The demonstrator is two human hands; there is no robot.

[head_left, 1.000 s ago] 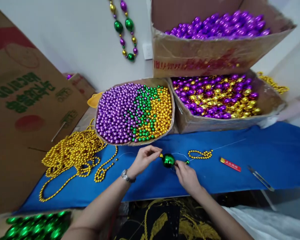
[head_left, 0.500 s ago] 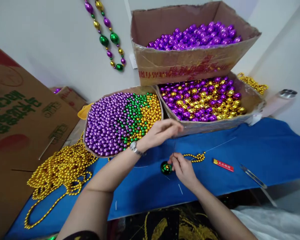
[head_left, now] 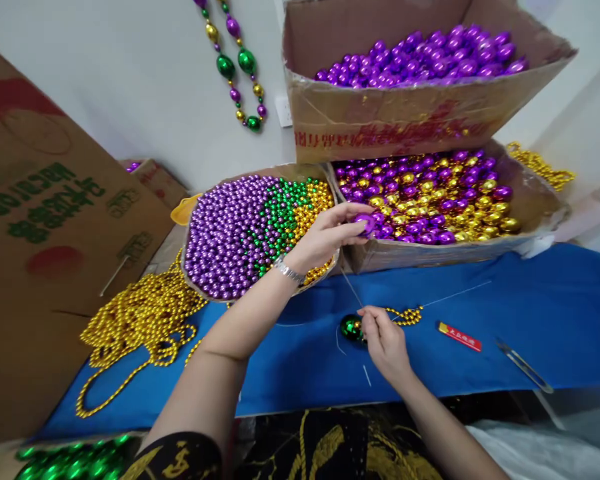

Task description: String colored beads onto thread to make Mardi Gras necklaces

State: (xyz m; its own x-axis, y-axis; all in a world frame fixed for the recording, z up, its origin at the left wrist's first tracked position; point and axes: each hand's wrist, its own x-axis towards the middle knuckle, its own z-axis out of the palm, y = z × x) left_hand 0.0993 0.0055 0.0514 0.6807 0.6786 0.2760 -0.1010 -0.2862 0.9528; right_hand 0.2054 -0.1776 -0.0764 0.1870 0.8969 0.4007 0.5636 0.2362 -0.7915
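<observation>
My left hand [head_left: 325, 240] reaches to the near-left corner of the box of purple and gold beads [head_left: 420, 200], its fingers closed on a shiny purple bead [head_left: 365, 225]. Over the blue cloth, my right hand [head_left: 386, 340] pinches a thin needle-like wire [head_left: 351, 289] that slants up and to the left. A large green bead [head_left: 351, 327] hangs or rests right beside those fingers; its contact with the cloth is hidden. Behind the right hand lies a short string of gold beads [head_left: 411, 316] with a pale thread leading off to the right.
A bin of small purple, green and gold beads [head_left: 225, 233] stands left of the bead box. Above is a carton of purple beads [head_left: 430, 57]. Gold bead strands [head_left: 140, 320] pile at left. A red packet [head_left: 460, 337] and thread snips [head_left: 525, 365] lie at right.
My left hand has moved from above the cloth to the bead box and closed on a purple bead. The right hand keeps its pinch near the green bead. The camera view has shifted.
</observation>
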